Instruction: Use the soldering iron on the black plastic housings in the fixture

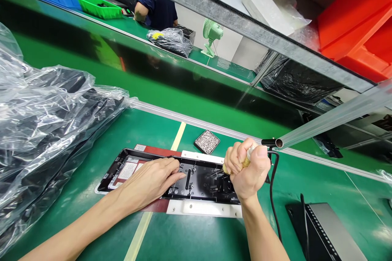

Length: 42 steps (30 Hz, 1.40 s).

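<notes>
A long black plastic housing (200,183) lies with its hollow side up, held between white strips (203,208) on a reddish-brown base (155,209). My left hand (159,175) rests over its left-middle part, fingers bent slightly and thumb apart, gripping nothing. Wrapped in my right hand (249,171) is a screwdriver with a yellowish handle (246,162), tilted down to the left above the housing's right part. Its thin shaft shows only faintly, and I cannot make out whether the tip touches anything. Printed labels (127,170) show near the housing's left end.
Plastic-wrapped black parts (61,130) pile up at the left. A speckled block (207,142) lies behind the housing. To the right are a metal tube (272,143), a black cable (272,195) and a dark flat device (327,232). A metal shelf (245,24) crosses overhead; a person (157,8) is beyond.
</notes>
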Each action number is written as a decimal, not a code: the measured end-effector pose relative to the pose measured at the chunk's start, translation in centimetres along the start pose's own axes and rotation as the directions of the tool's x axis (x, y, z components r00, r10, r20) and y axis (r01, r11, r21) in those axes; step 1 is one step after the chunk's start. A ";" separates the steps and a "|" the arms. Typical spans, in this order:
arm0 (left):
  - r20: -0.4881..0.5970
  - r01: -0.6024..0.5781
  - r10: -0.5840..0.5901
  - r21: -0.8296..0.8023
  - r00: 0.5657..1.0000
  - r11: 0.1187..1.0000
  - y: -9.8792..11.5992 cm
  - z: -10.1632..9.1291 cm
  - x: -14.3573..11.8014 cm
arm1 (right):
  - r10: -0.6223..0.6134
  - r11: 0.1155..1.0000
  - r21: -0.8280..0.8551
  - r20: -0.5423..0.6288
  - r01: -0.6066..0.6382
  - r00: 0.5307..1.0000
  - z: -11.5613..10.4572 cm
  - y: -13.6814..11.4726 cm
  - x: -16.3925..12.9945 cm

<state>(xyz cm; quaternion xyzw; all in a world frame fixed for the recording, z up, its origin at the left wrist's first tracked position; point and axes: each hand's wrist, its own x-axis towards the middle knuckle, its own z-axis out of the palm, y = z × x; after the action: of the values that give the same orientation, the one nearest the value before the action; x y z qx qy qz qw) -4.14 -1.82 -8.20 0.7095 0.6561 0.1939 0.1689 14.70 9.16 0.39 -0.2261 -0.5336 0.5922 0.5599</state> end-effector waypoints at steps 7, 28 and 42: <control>-0.009 -0.011 0.011 0.003 1.000 1.000 0.0 0.0 0.2 | -0.011 1.000 0.006 0.002 0.011 1.000 -0.1 0.1 -0.1; 0.027 0.017 -0.017 -0.004 0.999 1.000 -0.2 0.2 0.2 | -0.010 1.000 0.025 0.001 0.010 1.000 0.0 0.1 0.0; 0.023 0.015 -0.015 0.005 1.000 1.000 -0.2 0.2 0.2 | -0.012 1.000 0.005 0.001 0.012 1.000 0.0 0.0 0.0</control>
<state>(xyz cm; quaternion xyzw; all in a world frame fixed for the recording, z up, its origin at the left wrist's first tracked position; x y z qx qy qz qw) -4.19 -1.64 -8.49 0.7071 0.6600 0.1828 0.1763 14.70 9.16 0.41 -0.2213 -0.5334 0.5905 0.5638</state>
